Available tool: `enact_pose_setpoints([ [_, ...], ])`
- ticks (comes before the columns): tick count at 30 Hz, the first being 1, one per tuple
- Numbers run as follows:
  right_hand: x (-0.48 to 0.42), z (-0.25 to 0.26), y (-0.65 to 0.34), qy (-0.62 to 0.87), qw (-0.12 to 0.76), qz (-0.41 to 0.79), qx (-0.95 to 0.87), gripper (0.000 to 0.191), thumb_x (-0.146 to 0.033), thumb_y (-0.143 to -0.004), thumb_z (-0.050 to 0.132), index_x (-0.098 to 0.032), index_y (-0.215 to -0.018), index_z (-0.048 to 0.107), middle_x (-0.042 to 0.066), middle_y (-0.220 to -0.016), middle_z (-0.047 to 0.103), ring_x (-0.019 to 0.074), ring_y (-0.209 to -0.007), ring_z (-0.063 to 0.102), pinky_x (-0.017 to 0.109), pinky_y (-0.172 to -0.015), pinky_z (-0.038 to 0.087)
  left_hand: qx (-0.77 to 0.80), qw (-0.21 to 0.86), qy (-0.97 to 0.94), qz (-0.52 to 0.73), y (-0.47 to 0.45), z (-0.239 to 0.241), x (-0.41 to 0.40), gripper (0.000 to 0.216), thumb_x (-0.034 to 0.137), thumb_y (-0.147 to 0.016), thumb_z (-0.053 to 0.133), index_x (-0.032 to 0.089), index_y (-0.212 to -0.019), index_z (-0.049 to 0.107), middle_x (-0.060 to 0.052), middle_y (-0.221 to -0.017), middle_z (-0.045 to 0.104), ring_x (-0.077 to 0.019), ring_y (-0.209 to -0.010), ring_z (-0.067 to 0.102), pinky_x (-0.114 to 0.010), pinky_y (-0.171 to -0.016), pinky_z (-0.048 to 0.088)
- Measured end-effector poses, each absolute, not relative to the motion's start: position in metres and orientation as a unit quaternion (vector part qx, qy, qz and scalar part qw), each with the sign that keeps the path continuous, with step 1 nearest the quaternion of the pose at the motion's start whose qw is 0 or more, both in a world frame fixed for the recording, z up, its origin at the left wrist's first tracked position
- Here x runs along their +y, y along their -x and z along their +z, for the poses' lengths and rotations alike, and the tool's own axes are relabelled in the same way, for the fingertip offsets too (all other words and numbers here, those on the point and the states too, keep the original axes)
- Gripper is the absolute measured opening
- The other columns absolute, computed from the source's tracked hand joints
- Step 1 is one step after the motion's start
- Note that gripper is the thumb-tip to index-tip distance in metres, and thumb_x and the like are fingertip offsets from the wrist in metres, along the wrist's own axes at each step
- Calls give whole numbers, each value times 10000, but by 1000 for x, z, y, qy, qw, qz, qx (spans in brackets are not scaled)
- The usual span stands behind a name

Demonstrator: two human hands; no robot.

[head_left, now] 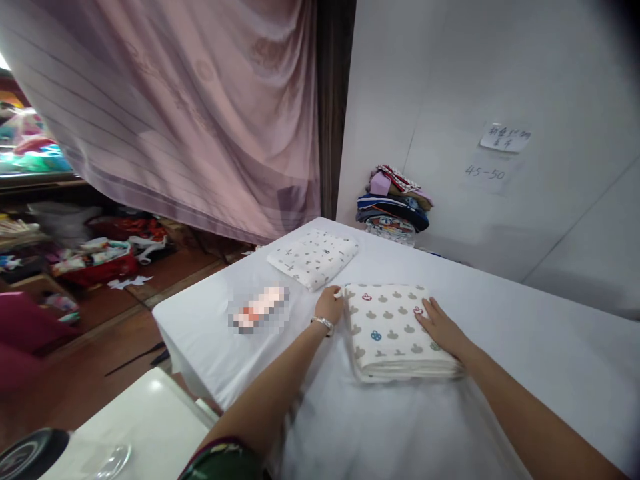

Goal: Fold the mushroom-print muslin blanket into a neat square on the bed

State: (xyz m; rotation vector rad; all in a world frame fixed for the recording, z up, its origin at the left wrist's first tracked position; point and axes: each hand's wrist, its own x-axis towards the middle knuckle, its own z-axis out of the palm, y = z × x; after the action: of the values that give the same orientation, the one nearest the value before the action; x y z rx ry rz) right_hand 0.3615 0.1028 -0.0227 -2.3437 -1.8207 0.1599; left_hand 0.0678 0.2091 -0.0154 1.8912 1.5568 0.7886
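A thick folded cloth (387, 327), white with grey, red and blue mushroom-like prints, lies on the white-covered table (525, 347) in front of me. At its far left corner, my left hand (330, 305) has its fingers closed on the edge; a bracelet circles that wrist. My right hand (445, 327) lies over the right side of the same cloth, fingers stretched out flat on top. Farther back and to the left rests another folded cloth (315, 257), white with small dark prints. A pixelated pinkish object (257, 310) lies left of my left hand; its kind is hidden.
A pile of folded fabrics (393, 207) stands against the white wall (450, 80), which carries handwritten notes. A pink curtain (225, 100) hangs behind the table. At lower left are a pale stool-like surface (145, 413) and a dark round object (33, 453). Cluttered items fill the left background.
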Motion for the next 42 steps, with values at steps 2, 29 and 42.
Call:
enact_pose_setpoints([
  [2,102,-37,-364,765,92,40,-637,590,-485,-879,242,-176,-1377,311,92,-1437,295,260,-1326,229,416,-1024,304,572,278,-720,278,-70,-17,224,358,179,-762,517,149,-1116,560,-101,-1120,588,-179,-886,592,-305,-847,442],
  [29,95,-16,-284,655,61,34,-752,595,-551,-894,192,-242,-1397,268,54,-1485,142,231,-1357,106,477,-1068,114,530,319,-732,285,-77,-31,261,241,170,-745,512,213,-937,653,-13,-842,675,-158,-799,602,-253,-745,448],
  [42,90,15,-279,679,103,190,-701,610,-572,-862,290,-222,-1355,368,51,-1468,208,226,-1355,128,447,-1084,121,538,483,-637,268,-49,-11,173,165,306,-808,493,155,-807,561,-21,-752,655,-101,-566,610,-189,-482,438],
])
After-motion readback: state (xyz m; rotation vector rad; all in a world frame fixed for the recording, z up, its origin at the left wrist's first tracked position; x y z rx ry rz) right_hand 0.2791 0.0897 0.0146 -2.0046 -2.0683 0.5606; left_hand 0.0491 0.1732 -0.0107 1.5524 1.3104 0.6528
